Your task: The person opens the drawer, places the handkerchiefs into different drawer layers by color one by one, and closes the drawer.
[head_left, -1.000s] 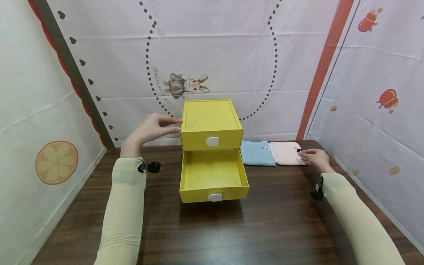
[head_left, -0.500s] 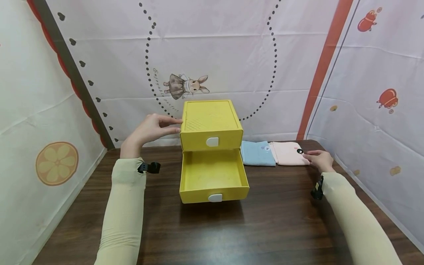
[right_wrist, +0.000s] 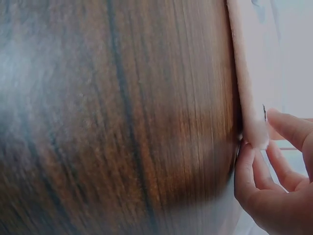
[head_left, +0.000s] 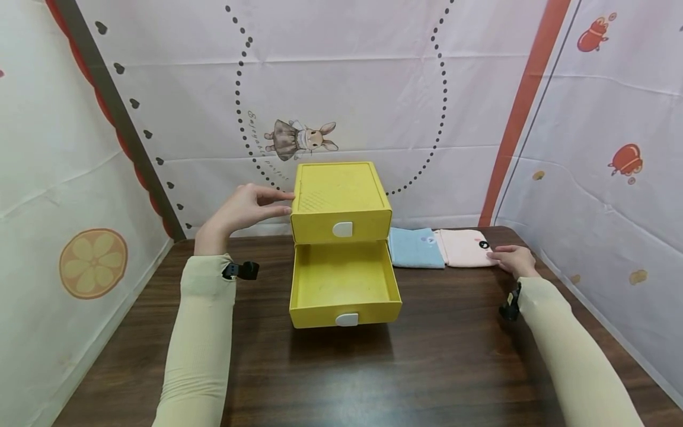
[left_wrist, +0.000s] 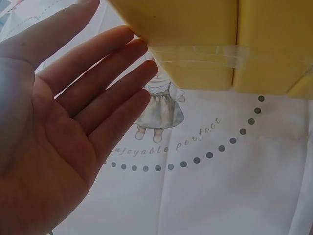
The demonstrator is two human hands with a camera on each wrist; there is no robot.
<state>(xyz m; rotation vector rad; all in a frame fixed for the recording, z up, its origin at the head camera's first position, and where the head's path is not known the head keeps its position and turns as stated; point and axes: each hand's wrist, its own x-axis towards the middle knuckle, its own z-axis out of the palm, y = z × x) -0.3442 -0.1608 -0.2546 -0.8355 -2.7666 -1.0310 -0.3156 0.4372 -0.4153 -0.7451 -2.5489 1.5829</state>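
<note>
In the head view a yellow two-drawer box [head_left: 341,187] stands at mid-table, its lower drawer [head_left: 345,284] pulled out and bare inside. My left hand [head_left: 242,207] touches the left side of the box with its fingertips; the left wrist view shows the fingers [left_wrist: 117,68] straight. My right hand [head_left: 514,261] is at the right edge of a folded pink towel [head_left: 460,252]. In the right wrist view its thumb lies over the towel's edge [right_wrist: 252,117] and the curled fingers [right_wrist: 247,171] meet it below. A small round black item [head_left: 484,244] lies on the towel, near the fingertips.
A folded light-blue towel [head_left: 416,249] lies between the box and the pink towel. The dark wooden table [head_left: 341,379] reaches toward me. Printed white cloth [head_left: 341,89] hangs behind the table and along both sides.
The right hand has drawn slightly right and toward me, away from the small black item, which now shows fully on the pink towel. The left hand and the box hold their places.
</note>
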